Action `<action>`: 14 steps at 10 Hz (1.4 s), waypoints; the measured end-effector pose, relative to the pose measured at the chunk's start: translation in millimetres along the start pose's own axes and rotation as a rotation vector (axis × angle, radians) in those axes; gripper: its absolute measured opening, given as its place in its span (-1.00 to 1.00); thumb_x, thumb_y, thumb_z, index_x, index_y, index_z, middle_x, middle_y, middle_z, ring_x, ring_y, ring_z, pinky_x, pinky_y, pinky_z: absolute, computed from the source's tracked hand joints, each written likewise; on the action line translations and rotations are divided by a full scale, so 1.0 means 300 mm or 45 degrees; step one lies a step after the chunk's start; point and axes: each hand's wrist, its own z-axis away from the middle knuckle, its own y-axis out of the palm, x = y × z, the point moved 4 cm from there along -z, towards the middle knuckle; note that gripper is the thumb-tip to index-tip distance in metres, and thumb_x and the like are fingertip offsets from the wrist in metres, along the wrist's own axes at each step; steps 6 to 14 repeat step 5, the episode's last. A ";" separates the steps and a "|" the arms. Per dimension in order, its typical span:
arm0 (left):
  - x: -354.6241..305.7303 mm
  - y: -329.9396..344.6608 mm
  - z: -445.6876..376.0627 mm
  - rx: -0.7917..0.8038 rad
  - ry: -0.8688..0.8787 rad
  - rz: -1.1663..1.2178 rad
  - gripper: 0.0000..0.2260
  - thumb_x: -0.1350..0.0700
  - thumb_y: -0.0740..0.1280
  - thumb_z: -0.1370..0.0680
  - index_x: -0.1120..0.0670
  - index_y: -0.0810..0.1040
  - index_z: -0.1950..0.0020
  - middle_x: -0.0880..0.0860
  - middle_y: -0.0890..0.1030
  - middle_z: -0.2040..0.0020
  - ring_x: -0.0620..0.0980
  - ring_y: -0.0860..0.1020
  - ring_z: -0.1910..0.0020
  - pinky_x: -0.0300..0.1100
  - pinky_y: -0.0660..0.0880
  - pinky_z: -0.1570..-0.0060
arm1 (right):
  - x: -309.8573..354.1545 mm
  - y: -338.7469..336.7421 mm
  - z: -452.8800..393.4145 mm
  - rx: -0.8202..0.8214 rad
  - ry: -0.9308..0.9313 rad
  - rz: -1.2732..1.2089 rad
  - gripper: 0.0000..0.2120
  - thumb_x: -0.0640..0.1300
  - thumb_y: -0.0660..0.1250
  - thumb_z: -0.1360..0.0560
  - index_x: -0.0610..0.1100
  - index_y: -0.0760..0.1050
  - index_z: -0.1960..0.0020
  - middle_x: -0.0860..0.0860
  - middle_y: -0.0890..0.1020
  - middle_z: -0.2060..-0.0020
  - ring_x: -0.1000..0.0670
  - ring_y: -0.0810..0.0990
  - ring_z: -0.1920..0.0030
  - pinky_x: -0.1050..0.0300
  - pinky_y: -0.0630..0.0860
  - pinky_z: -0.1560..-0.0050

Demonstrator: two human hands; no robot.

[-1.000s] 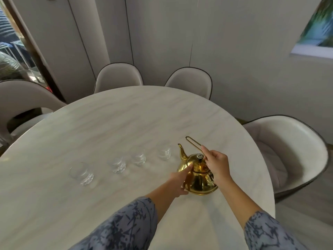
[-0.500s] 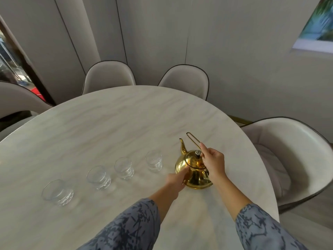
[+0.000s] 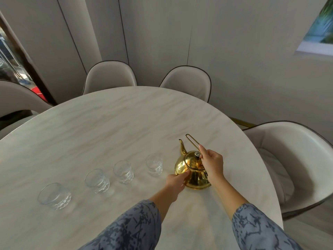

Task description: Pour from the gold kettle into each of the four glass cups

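Note:
A gold kettle [image 3: 193, 171] stands on the marble table [image 3: 108, 127], spout pointing away and left. My right hand [image 3: 212, 164] pinches its thin wire handle, which is raised over the lid. My left hand [image 3: 175, 183] rests against the kettle's lower left side. To the kettle's left, several clear glass cups sit in a row: the nearest cup [image 3: 154, 165], a second cup [image 3: 123, 171], a third cup [image 3: 97, 180] and the far-left cup [image 3: 54, 195]. All cups stand upright.
Beige chairs ring the table: two at the far side [image 3: 110, 76] [image 3: 187, 82], one on the right [image 3: 292, 159], one at the left edge [image 3: 16, 98]. The table's rim curves close behind the kettle on the right.
The view has shifted, so the cups and kettle sit further right and clearer in frame. My hands stay on the kettle, which remains standing on the table.

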 end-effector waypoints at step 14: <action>-0.023 -0.148 0.190 0.041 0.200 -0.121 -0.89 0.16 0.42 -0.55 0.13 0.51 0.02 0.06 0.57 0.13 0.03 0.56 0.09 -0.12 0.58 0.02 | 0.106 -0.040 0.078 0.063 -0.047 0.394 -0.53 0.21 0.32 -0.53 -0.16 0.47 -0.21 -0.05 0.59 -0.04 -0.06 0.56 -0.07 0.02 0.53 -0.05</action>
